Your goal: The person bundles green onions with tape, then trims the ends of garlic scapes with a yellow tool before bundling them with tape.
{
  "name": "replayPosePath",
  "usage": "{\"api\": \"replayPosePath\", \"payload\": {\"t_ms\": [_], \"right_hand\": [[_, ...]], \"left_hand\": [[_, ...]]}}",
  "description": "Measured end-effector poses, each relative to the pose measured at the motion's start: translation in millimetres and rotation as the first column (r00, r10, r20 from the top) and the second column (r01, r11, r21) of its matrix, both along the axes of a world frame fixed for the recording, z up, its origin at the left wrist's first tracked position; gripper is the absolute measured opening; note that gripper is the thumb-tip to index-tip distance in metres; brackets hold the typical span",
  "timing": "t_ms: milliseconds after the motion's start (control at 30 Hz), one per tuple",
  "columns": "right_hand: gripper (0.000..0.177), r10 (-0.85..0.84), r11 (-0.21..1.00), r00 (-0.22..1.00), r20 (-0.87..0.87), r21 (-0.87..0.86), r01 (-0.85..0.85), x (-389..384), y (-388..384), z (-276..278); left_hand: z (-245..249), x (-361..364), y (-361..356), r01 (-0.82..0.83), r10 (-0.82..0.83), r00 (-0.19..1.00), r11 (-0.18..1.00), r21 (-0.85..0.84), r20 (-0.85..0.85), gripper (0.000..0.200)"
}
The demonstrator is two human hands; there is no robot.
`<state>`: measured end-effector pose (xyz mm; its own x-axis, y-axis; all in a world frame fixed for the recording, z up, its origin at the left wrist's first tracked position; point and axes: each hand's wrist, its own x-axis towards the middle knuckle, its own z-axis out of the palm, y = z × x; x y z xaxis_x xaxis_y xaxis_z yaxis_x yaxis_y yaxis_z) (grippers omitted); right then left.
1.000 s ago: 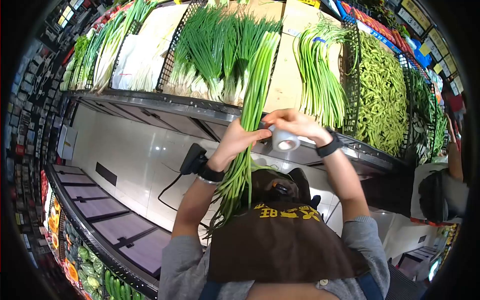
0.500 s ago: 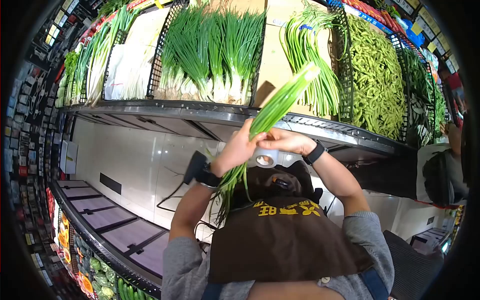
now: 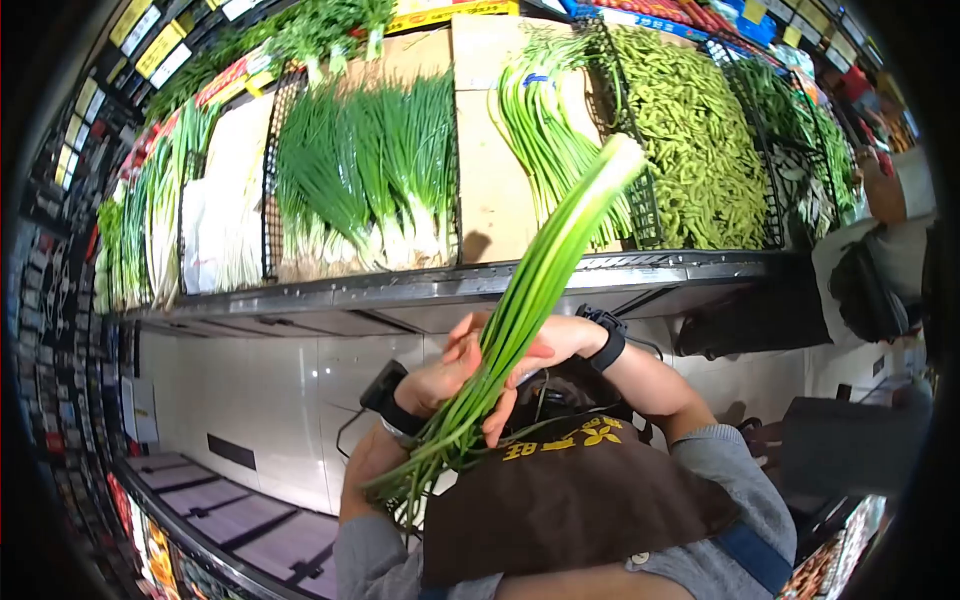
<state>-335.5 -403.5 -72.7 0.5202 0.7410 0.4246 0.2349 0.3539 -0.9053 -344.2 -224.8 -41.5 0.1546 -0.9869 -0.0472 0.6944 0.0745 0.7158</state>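
Note:
A long bunch of garlic scapes (image 3: 545, 270) slants across in front of me, its pale cut ends up and to the right, its thin dark tips hanging down to the left. My left hand (image 3: 445, 372) is at the lower left of the bunch, its fingers curled against the stems. From the other side my right hand (image 3: 560, 343) holds the bunch, partly hidden behind it. I cannot see the tape roll here.
A produce shelf (image 3: 400, 290) runs across with green onions (image 3: 370, 160), another bunch of garlic scapes (image 3: 545, 140) on cardboard and green pods (image 3: 690, 140). A person's arm (image 3: 885, 190) is at the right. Lower left stands another shelf edge (image 3: 220, 530).
The bunch now reaches farther up and to the right, and my hands are lower along it. The clear tape roll seen beneath my hands before is out of sight. The view has shifted.

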Motion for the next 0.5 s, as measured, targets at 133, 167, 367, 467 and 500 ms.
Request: {"api": "replayPosePath", "payload": {"t_ms": [133,167,367,467,500], "right_hand": [[0.047,-0.032,0.999,0.987,-0.16,-0.024,0.029,-15,0,-17],[0.046,-0.009,0.999,0.967,-0.254,0.028,0.017,-17,3,-25],[0.037,-0.184,0.981,0.943,-0.277,-0.113,0.158,-28,13,-40],[0.031,-0.366,0.902,0.926,-0.093,-0.279,0.328,-23,9,-35],[0.029,-0.441,0.882,0.89,-0.117,-0.237,0.407,-22,12,-32]], "left_hand": [[-15,-7,6,-0.1,0.097,0.993,0.994,0.04,0.07,0.076],[-16,-10,9,-0.203,0.192,0.975,0.974,0.104,0.11,0.074],[-22,-11,39,-0.555,0.211,0.765,0.695,0.456,0.609,0.039],[-16,-9,37,-0.642,-0.043,0.589,0.582,0.499,0.807,0.023],[-12,-13,28,-0.722,0.055,0.404,0.632,0.281,0.913,0.025]]}}
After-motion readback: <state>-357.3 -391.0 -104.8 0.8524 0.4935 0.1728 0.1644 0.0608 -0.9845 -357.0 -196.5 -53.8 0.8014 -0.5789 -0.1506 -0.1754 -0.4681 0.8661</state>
